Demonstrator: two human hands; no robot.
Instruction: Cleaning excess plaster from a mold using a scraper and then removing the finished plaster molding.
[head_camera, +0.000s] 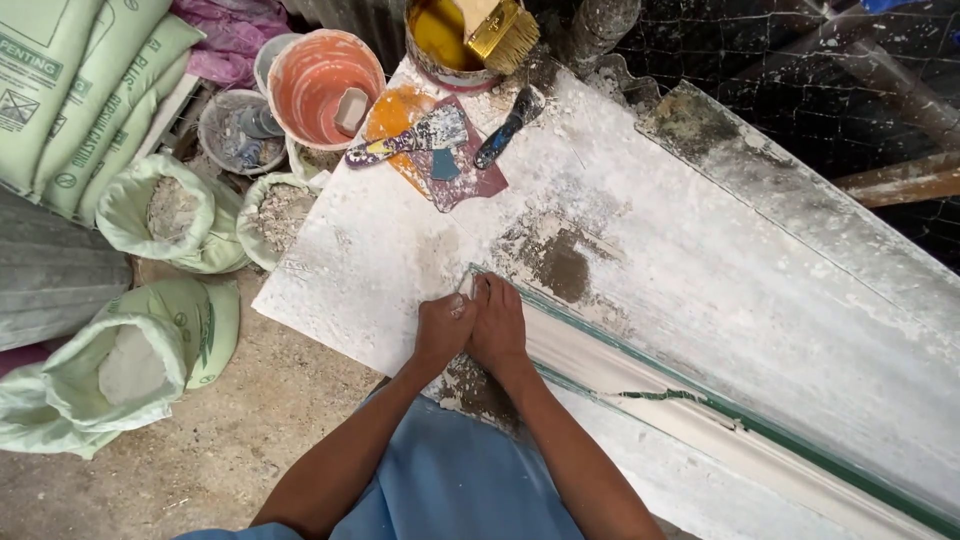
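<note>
Both my hands meet at the near left end of a long white plaster moulding (640, 385) that lies in a green-edged form on the plaster-crusted worktable (700, 250). My left hand (441, 330) is curled, its fingertips pressed to the moulding's end. My right hand (498, 325) lies flat beside it, fingers stretched onto the same end. Whether either hand holds a small tool is hidden by the fingers.
Two putty knives (410, 140) (508, 128) lie on a dark red and orange sheet (460, 175) at the table's far end. A tin of yellow liquid (435, 40) carries a brush (500, 35). An orange bucket (322, 85) and open sacks of powder (165, 215) stand left.
</note>
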